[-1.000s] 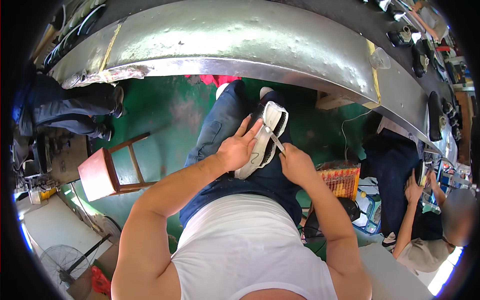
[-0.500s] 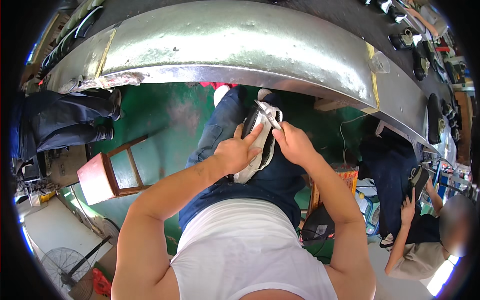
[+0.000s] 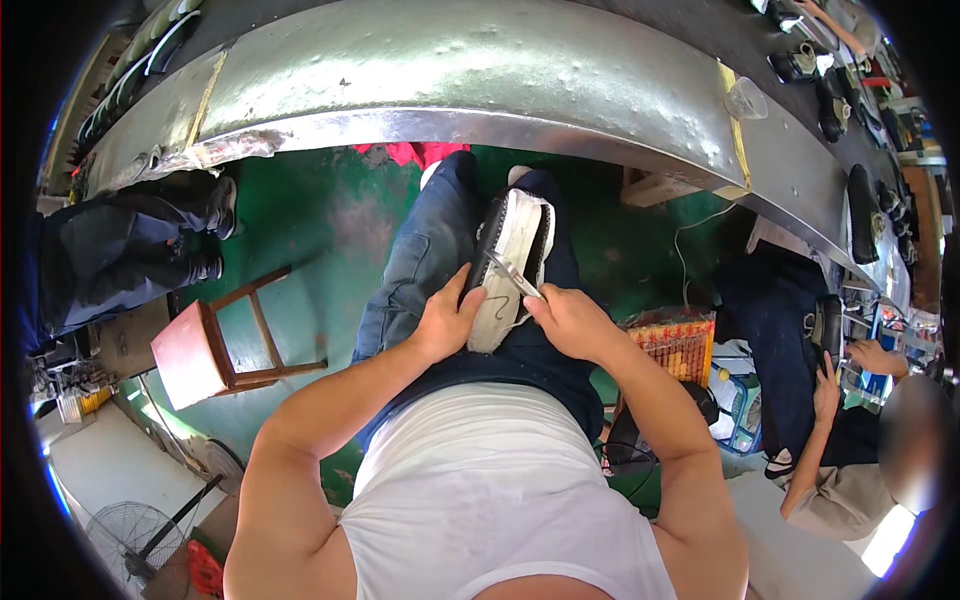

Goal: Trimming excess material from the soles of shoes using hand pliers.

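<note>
A shoe (image 3: pixel 515 232) lies sole side up across my thighs, its underside whitish and its sides black with a stitched-looking edge. A dark curved mark shows on its near part. My left hand (image 3: pixel 448 318) grips the shoe's left side, with the thumb along the pale underside. In my right hand (image 3: pixel 570 320) is a slim silver metal tool (image 3: pixel 512 272), slanting across the underside toward the left edge. My grip hides its handle, so I cannot tell its exact kind.
A dented metal bench (image 3: pixel 470 80) spans the far side. A wooden stool (image 3: pixel 215 350) lies to the left, near a standing person's legs (image 3: pixel 130 235). At the right, a seated person (image 3: pixel 840 480) handles a dark shoe (image 3: pixel 826 325). An orange-red crate (image 3: pixel 672 350) stands by my right arm.
The metal tool and my right hand have moved nearer to me along the shoe. My left hand has shifted back and left, from the middle of the underside to the side.
</note>
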{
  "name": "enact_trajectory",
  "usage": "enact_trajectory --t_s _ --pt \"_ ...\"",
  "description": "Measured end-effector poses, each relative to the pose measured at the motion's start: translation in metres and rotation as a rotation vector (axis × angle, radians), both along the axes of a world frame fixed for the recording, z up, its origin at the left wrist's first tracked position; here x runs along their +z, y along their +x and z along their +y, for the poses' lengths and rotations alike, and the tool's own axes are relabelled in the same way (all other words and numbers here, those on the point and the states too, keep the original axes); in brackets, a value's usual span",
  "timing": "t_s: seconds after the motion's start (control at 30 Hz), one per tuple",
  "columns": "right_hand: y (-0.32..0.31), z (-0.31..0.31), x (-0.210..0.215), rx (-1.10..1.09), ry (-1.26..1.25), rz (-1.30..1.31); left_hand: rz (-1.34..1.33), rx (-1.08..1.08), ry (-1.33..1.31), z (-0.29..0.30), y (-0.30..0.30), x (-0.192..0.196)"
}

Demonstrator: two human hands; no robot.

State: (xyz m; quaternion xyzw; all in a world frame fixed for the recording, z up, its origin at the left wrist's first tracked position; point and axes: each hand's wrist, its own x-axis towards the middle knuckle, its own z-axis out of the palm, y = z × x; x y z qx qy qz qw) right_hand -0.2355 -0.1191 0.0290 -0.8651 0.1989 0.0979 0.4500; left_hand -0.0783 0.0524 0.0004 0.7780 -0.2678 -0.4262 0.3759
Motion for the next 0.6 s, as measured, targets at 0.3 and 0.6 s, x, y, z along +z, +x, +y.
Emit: enact_trajectory --t_s 0.3,0.6 --pt "-0.024 0.008 -0.01 -0.278 0.228 -0.04 -0.037 -0.214 0.006 -0.006 0.004 0.033" --pt "-0.07 -0.008 -0.05 -0.805 0.647 -0.143 -0.211 -0.245 -0.684 -0.054 0.053 0.153"
